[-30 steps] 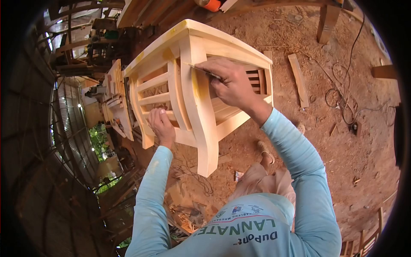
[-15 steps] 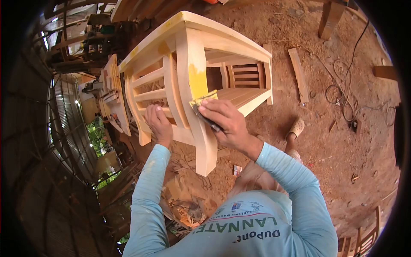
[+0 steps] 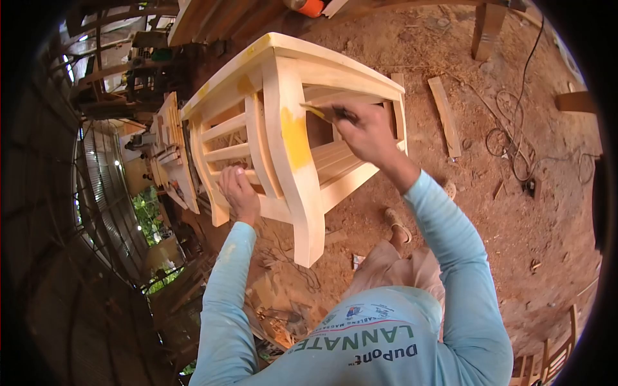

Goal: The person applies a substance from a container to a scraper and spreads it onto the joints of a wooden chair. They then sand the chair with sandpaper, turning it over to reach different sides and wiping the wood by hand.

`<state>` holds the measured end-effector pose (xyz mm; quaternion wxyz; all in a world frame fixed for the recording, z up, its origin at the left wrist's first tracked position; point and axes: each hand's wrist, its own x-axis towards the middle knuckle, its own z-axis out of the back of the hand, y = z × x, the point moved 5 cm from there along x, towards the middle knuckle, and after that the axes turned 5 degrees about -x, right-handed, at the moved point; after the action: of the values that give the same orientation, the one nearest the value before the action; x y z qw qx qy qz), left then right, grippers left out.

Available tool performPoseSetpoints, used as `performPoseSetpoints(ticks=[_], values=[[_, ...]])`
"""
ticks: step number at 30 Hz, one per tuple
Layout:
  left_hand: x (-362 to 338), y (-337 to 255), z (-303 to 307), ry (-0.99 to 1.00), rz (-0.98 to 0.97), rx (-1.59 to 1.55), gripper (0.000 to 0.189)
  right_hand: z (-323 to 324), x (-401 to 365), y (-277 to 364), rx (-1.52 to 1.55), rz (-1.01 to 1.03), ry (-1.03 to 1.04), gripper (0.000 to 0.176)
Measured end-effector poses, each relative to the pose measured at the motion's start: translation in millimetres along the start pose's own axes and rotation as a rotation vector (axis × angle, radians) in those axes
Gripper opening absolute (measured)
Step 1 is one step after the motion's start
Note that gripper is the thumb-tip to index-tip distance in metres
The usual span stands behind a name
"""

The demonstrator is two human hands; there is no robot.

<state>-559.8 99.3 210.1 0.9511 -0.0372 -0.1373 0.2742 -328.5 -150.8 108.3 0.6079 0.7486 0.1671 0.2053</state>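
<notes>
A pale wooden table frame (image 3: 273, 212) with slatted ends and a lower shelf stands before me. Wet-looking yellow filler (image 3: 296, 136) coats the upper part of its near leg. My right hand (image 3: 365, 130) grips a thin, dark putty spreader (image 3: 320, 113) with yellow on its blade, seen almost edge-on. The blade's tip is right at the leg's right edge, above the yellow patch. Farther left, my left hand (image 3: 239, 193) is closed around a lower rail of the slatted end, its fingertips partly hidden behind the wood.
A loose wooden board (image 3: 445, 117) and tangled cords (image 3: 508, 138) lie on the dirt floor to the right. Stacked planks (image 3: 172, 154) are at the left. My feet (image 3: 398, 226) stand right of the frame; a slatted piece (image 3: 553, 357) is at lower right.
My right hand has moved up and right along the leg, turning the spreader nearly edge-on. The yellow patch below is now uncovered. My left hand stays on the rail.
</notes>
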Motion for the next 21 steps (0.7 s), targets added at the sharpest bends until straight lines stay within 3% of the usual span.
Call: performPoseSetpoints(ticks=[8, 12, 18, 21], values=[[1, -8, 2, -0.043, -0.032, -0.018, 0.031, -11, 17, 4, -0.047, 0.1, 0.101, 0.033], [0, -8, 2, -0.029, -0.013, -0.011, 0.032, -19, -28, 16, -0.139, 0.346, 0.1, 0.048], [-1, -4, 0, -0.03, -0.021, 0.01, 0.033, -18, -110, 18, -0.152, 0.272, 0.306, 0.046], [0, -5, 1, 0.002, -0.007, 0.01, 0.033, -1, -106, 14, -0.005, 0.132, 0.201, 0.043]])
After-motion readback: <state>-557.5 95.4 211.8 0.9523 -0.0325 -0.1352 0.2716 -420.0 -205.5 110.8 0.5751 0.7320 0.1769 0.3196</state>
